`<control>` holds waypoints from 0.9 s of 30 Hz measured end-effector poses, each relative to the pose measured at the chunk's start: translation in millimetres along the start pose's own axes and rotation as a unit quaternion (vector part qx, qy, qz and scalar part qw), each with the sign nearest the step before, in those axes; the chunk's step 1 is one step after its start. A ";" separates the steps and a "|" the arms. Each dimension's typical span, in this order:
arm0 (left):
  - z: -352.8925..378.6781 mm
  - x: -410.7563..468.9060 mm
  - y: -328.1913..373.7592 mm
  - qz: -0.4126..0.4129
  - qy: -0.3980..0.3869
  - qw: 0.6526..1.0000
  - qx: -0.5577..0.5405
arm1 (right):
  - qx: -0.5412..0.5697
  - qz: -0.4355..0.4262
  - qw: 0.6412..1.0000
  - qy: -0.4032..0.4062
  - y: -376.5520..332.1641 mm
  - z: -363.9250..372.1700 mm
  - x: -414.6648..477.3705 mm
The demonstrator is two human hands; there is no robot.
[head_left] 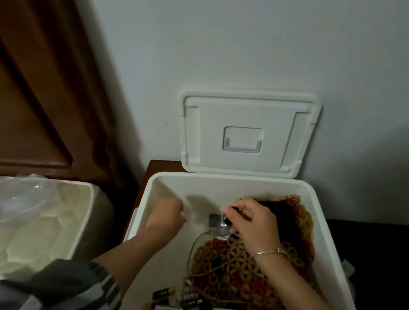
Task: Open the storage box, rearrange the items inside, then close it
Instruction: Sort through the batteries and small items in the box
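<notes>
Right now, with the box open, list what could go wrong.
1. The lid stands upright behind the box; a bump might tip it forward.
2. The small clear bottle pinched by the right hand could slip onto the cable.
3. Loose batteries may roll under the crochet mat.

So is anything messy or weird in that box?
A bit messy: black cylindrical batteries lie loose, pointing different ways, at the near end of the white plastic storage box, and a thin pale cord curls beside the tan-and-red crocheted mat. The right hand holds a small clear bottle. Nothing looks spilled or broken.
</notes>
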State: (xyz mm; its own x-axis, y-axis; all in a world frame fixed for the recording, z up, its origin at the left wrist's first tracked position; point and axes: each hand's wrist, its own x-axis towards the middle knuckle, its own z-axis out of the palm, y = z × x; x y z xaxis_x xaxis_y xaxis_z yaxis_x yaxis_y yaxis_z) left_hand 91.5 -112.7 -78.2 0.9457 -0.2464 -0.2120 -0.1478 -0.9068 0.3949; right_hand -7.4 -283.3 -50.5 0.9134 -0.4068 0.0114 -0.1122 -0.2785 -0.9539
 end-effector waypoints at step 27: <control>-21.7 2.8 -15.5 0.211 0.182 0.919 0.280 | 0.124 0.068 0.990 -0.008 33.2 2.8 3.5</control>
State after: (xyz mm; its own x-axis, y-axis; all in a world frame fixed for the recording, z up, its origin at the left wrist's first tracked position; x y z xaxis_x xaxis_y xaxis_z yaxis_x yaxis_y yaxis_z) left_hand 102.8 -91.9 -65.6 0.7889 -0.5784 0.2077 -0.5531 -0.8155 -0.1703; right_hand -6.9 -291.5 -83.0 0.9025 -0.4120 -0.1260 -0.1379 0.0008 -0.9904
